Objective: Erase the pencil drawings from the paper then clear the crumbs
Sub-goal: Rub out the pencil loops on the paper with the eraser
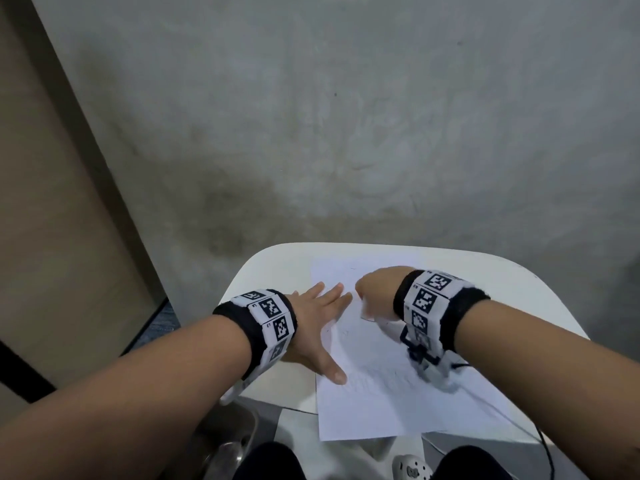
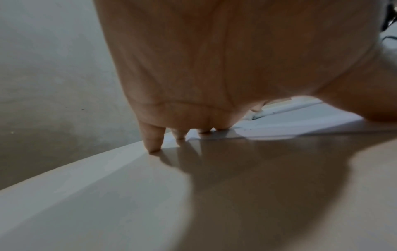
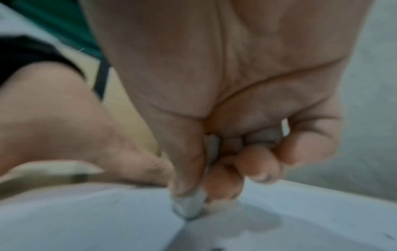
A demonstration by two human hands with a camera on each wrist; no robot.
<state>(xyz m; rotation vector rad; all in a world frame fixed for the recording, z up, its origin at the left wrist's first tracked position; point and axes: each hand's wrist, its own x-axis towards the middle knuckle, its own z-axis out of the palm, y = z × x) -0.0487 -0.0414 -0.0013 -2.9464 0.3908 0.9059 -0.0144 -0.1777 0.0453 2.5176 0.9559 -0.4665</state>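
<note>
Mid-erase, with the sheet pinned along one edge only.

Flat and spread, the left hand [image 1: 317, 327] presses the paper's [image 1: 374, 407] left edge onto the white table [image 1: 277, 268]; the right hand [image 1: 375, 294] pinches a grey eraser [image 3: 189, 206] tip-down on the sheet (the near edge overhangs the table). A hard stroke toward that unheld side could probably buckle or tear it.
</note>
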